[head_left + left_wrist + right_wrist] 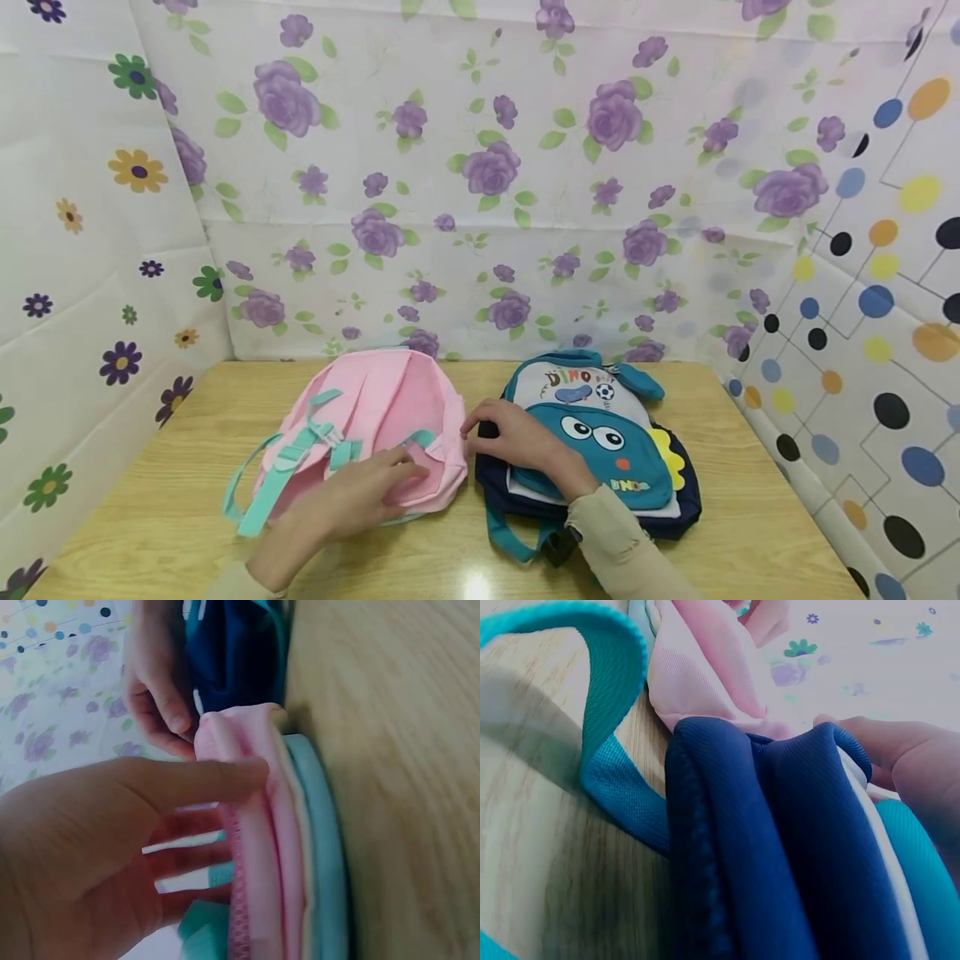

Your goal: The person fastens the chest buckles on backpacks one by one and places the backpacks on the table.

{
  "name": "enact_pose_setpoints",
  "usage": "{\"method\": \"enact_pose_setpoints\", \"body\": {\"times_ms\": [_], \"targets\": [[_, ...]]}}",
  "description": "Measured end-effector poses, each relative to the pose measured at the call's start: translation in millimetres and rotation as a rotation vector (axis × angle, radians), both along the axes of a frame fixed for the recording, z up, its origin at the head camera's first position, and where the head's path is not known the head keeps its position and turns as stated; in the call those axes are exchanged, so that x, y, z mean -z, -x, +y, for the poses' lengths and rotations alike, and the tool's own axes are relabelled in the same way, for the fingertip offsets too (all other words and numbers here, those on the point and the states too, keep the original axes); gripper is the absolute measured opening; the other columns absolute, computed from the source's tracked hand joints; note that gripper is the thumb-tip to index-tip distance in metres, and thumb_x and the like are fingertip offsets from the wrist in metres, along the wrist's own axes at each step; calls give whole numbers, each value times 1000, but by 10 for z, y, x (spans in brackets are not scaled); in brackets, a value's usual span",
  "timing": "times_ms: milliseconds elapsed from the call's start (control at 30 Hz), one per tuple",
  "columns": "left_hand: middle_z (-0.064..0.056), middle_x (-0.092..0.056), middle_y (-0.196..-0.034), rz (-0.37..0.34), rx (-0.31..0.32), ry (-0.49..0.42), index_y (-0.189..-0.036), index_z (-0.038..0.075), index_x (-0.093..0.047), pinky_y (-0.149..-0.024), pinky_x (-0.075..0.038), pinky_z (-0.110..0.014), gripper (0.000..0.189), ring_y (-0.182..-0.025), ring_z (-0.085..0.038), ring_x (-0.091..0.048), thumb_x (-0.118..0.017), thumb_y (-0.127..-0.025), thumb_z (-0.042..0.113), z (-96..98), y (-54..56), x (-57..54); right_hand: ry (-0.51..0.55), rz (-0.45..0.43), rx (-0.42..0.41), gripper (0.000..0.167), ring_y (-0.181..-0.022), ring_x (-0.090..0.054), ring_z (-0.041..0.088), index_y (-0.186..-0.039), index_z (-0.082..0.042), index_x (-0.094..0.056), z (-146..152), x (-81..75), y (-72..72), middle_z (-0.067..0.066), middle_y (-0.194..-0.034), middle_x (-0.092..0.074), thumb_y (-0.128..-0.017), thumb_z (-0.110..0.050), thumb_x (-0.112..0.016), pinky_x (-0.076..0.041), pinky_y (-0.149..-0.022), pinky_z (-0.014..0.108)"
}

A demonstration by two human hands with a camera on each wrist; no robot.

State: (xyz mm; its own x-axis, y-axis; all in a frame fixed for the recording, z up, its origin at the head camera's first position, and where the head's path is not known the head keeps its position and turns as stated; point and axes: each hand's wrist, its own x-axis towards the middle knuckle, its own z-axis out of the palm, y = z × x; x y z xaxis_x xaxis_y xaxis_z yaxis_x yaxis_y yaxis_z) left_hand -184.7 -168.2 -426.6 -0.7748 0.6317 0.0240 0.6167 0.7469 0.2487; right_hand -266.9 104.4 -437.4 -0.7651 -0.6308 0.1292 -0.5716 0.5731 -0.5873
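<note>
On a wooden counter (pixel 750 517) before flowered cloth (pixel 450 167): pink backpack (pixel 375 392) beneath the left hand (pixel 365 493), fingers loosely spread; beside the right hand (pixel 517 435), fingers relaxed, with dinosaur backpack (pixel 637 442) below.

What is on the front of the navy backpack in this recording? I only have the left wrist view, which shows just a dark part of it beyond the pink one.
Observer: In the head view, the navy backpack has a teal front pocket with two large cartoon eyes on it.
Operator: Is there anything along that pocket's edge?
Observer: Yes, a yellow scalloped trim runs down its right side, as the head view shows it.
Operator: I see bare skin at the other hand. Is there a sleeve further up?
Observer: Yes, the head view shows a light beige sleeve on the arm behind the right hand.
</note>
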Motion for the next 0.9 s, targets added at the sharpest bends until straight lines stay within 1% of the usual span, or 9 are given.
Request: {"method": "enact_pose_setpoints", "body": {"times_ms": [100, 200, 300, 400, 500, 567, 733, 833, 900], "targets": [[4, -58, -128, -34, 24, -76, -128, 19, -65, -90, -55, -38, 37, -113, -18, -61, -72, -91, 23, -29, 3, -108, 15, -4, 3, 17, -115, -61, 22, -109, -24, -72, -3, -5, -9, -5, -112, -67, -96, -32, -66, -48, -101, 40], [8, -58, -129, -50, 10, -161, -128, 20, -65, -93, -53, -39, 32, -117, -17, -60, -66, -96, 22, -102, 38, -257, 24, -6, 2, 19, -116, -61, 23, -110, -23, -71, -23, -15, -10, -5, -114, -67, -96, -33, -65, -48, -101, 40], [8, -59, -130, -18, -24, -224, -129, 20, -63, -93, -53, -39, 32, -118, -18, -60, -65, -97, 23, -229, 87, -368, 26, -9, 0, 21, -114, -61, 23, -112, -22, -71, -58, -37, -18, -4, -115, -66, -97, -35, -64, -50, -98, 40], [5, -60, -130, 27, -55, -268, -129, 20, -63, -92, -53, -40, 33, -119, -20, -60, -66, -97, 22, -383, 143, -426, 38, -8, 0, 23, -109, -62, 24, -114, -21, -71, -103, -72, -32, -3, -115, -66, -97, -36, -64, -51, -95, 41], [3, -61, -128, 49, -93, -297, -127, 21, -63, -92, -53, -44, 31, -119, -23, -61, -67, -96, 20, -539, 198, -437, 55, 3, -11, 24, -103, -62, 24, -116, -19, -71, -159, -108, -43, -2, -115, -66, -97, -33, -64, -51, -92, 43], [2, -62, -127, 59, -106, -304, -127, 20, -63, -92, -53, -45, 31, -118, -26, -61, -66, -96, 20, -642, 240, -419, 74, 3, -22, 25, -106, -62, 24, -117, -16, -71, -204, -136, -50, 0, -117, -67, -97, -31, -64, -51, -94, 46], [-1, -62, -126, 49, -116, -344, -129, 19, -63, -86, -53, -43, 32, -111, -27, -60, -66, -97, 20, -853, 311, -339, 73, -8, -22, 26, -120, -58, 17, -119, -16, -70, -341, -167, -71, -3, -121, -67, -97, -30, -65, -47, -104, 40], [-3, -62, -128, 46, -122, -364, -129, 19, -63, -82, -52, -40, 33, -108, -27, -59, -66, -97, 22, -915, 332, -309, 63, -6, -27, 24, -120, -58, 14, -118, -19, -70, -414, -189, -86, -5, -120, -67, -97, -30, -65, -46, -104, 35], [-6, -61, -131, 35, -133, -371, -130, 19, -63, -82, -51, -41, 33, -109, -29, -59, -66, -97, 23, -936, 335, -305, 62, 5, -41, 24, -119, -59, 13, -118, -19, -70, -457, -207, -86, -5, -119, -67, -97, -30, -65, -46, -104, 34]]}}
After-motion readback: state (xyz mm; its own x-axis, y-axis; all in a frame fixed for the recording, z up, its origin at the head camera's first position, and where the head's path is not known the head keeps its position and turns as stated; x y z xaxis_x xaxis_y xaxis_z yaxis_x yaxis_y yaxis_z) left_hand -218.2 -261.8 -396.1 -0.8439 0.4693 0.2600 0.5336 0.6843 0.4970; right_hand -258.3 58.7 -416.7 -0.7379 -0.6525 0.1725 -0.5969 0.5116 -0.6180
